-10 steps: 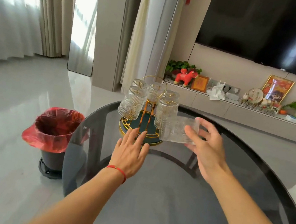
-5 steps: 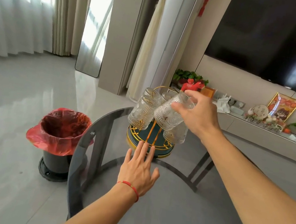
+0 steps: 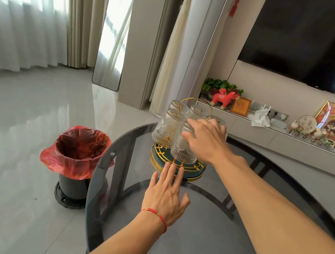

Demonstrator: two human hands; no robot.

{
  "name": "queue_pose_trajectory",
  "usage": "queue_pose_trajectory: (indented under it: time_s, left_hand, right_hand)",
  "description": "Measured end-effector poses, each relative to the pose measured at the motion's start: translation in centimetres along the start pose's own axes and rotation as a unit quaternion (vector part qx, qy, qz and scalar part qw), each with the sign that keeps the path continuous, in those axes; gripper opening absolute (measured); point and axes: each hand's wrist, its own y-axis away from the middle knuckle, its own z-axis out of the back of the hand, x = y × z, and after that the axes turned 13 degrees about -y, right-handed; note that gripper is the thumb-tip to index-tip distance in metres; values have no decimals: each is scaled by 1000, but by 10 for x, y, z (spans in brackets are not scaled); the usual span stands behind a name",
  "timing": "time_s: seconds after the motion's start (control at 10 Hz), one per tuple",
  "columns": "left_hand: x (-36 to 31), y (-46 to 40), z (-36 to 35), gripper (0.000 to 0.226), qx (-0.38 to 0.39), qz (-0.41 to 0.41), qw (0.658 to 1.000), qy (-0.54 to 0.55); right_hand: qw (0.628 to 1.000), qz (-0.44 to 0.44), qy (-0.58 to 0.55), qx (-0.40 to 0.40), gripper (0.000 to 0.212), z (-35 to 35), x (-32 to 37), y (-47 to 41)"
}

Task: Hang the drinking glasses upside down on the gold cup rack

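The gold cup rack, with a dark green round base and a gold loop handle, stands at the far side of the round glass table. Several ribbed drinking glasses hang upside down on it; one at the left is free. My right hand reaches in from the right and grips the front glass, which sits upside down on a rack peg. My left hand lies flat on the table, fingers spread, with its fingertips at the rack's base rim.
A black bin with a red bag stands on the floor left of the table. Behind the rack runs a low shelf with a red toy horse, plants and frames. The table's curved edge is close to the bin.
My right hand brought the glass from a tilted hold above the rack down onto a front peg, upside down. My left hand stayed flat by the base.
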Motion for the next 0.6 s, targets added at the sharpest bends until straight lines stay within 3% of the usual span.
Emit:
queue_pose_trajectory:
  time_s: [0.4, 0.6]
  left_hand:
    - [1, 1, 7, 74, 4, 3, 1000, 7]
    - [4, 8, 14, 68, -3, -2, 1000, 20]
  right_hand:
    - [998, 5, 24, 50, 54, 1, -5, 3]
    - [998, 65, -16, -18, 59, 12, -16, 39]
